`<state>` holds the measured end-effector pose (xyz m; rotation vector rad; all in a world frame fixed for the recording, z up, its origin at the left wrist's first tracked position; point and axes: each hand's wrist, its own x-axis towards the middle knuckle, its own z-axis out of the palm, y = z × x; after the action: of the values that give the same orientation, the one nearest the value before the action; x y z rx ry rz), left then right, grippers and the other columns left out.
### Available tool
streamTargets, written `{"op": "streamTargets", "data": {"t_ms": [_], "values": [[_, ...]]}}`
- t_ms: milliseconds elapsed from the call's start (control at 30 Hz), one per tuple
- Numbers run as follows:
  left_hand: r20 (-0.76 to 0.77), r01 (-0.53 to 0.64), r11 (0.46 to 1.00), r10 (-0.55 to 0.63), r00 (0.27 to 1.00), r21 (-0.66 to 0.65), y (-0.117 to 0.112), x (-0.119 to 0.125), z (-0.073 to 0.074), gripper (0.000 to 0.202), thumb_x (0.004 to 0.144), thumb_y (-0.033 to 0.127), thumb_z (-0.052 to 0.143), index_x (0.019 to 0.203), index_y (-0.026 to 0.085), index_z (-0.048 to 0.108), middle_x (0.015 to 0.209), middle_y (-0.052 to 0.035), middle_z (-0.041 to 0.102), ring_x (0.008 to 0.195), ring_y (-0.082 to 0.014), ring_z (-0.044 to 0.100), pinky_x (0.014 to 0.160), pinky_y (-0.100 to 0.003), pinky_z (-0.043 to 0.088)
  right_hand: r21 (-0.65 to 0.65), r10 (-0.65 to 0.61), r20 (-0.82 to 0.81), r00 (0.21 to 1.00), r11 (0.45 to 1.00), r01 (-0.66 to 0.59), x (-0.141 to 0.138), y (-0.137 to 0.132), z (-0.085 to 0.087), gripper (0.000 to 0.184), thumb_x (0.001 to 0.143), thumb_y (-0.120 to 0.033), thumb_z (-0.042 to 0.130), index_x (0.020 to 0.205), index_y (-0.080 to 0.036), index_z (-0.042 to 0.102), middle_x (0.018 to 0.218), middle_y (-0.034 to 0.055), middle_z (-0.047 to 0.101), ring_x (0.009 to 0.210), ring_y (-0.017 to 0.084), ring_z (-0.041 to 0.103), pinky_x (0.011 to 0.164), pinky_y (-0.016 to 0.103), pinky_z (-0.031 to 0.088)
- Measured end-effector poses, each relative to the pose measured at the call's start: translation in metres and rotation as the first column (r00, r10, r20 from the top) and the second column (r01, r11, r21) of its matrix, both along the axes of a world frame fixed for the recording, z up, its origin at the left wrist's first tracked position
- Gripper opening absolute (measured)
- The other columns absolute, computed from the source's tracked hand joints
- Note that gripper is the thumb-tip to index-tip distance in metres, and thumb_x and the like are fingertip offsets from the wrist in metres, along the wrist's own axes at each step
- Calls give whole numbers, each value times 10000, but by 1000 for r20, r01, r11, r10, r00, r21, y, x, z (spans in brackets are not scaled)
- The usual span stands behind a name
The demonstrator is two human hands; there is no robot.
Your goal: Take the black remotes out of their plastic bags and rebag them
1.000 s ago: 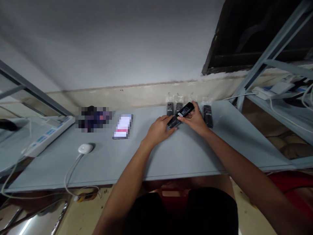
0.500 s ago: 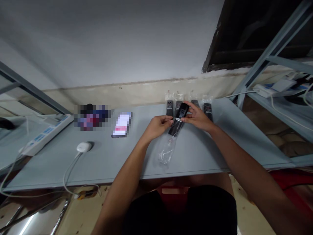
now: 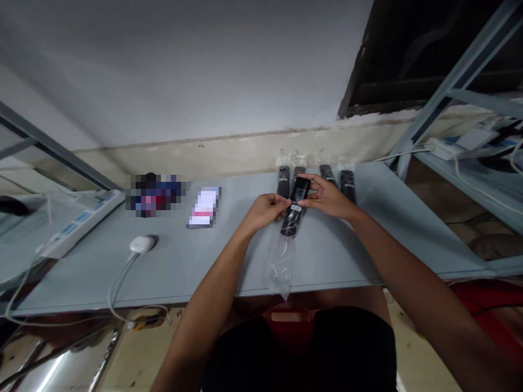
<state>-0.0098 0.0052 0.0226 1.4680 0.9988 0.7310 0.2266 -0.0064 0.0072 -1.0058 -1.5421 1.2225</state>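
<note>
A black remote control [image 3: 300,190] with a white label is held tilted above the table, its lower part inside a clear plastic bag [image 3: 281,264] that hangs toward the table's front edge. My left hand [image 3: 267,210] pinches the bag and the remote's left side near the label. On the other side my right hand [image 3: 327,197] grips the remote, fingers at its top end and thumb by the label. Behind it lie several more bagged remotes, among them a left one [image 3: 283,182], one [image 3: 327,173] behind my right hand and a right one [image 3: 347,185].
On the grey-blue table [image 3: 171,272] lie a phone [image 3: 204,207] with a blurred screen, a blurred dark bundle [image 3: 155,194] and a white charger [image 3: 141,244] with its cable. A power strip [image 3: 81,222] runs along the left edge. Metal frames stand at both sides, a wall behind.
Both hands have brought the remote slightly lower and toward me, and it stands a little more upright in view. The bag's loose end now reaches past the table's front edge.
</note>
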Motion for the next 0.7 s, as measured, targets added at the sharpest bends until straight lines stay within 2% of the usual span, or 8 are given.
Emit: {"op": "streamTargets", "data": {"t_ms": [200, 333, 433, 533, 600, 700], "values": [[2, 60, 998, -60, 998, 5, 0, 0, -3, 224, 843, 333, 787, 828, 120, 717, 681, -33, 658, 596, -106, 579, 606, -247, 471, 16, -27, 14, 1000, 1000, 27, -2, -1, 2, 764, 720, -393, 903, 1394, -309, 553, 1117, 65, 725, 896, 240, 719, 900, 479, 614], [24, 13, 999, -14, 1000, 31, 0, 5, -5, 207, 871, 322, 747, 830, 125, 700, 672, -17, 635, 585, -102, 554, 606, -245, 456, 12, -11, 23, 1000, 1000, 11, -6, -3, 2, 673, 750, -427, 884, 1332, -300, 572, 1068, 57, 743, 969, 256, 717, 933, 484, 590], [29, -37, 994, 34, 999, 100, 1, 9, -8, 238, 886, 358, 725, 832, 129, 685, 694, -16, 631, 595, -109, 545, 594, -241, 444, -8, 70, 56, 996, 998, -69, -8, -4, 2, 527, 767, -453, 865, 1202, -270, 629, 1009, 35, 741, 940, 227, 703, 903, 433, 574], [20, -60, 985, 58, 998, 164, 1, 11, -9, 234, 897, 364, 699, 862, 133, 683, 721, -20, 633, 611, -118, 546, 590, -241, 445, -50, 226, 156, 962, 974, -221, -10, -6, 5, 367, 802, -497, 820, 1010, -218, 701, 944, 26, 725, 877, 197, 673, 845, 368, 542], [29, -61, 978, 57, 998, 199, 0, 12, -8, 248, 905, 384, 688, 870, 140, 672, 739, -23, 632, 629, -123, 551, 601, -242, 457, -76, 306, 235, 923, 952, -296, -10, -8, 8, 350, 816, -526, 796, 920, -199, 727, 882, 20, 708, 825, 185, 646, 788, 336, 514], [65, -68, 973, 55, 996, 221, -3, 12, -5, 286, 908, 429, 697, 883, 148, 651, 755, -23, 624, 670, -130, 564, 627, -240, 476, -76, 343, 261, 902, 939, -335, -9, -10, 13, 383, 833, -559, 771, 921, -187, 745, 850, 13, 693, 779, 172, 617, 736, 307, 475]]}}
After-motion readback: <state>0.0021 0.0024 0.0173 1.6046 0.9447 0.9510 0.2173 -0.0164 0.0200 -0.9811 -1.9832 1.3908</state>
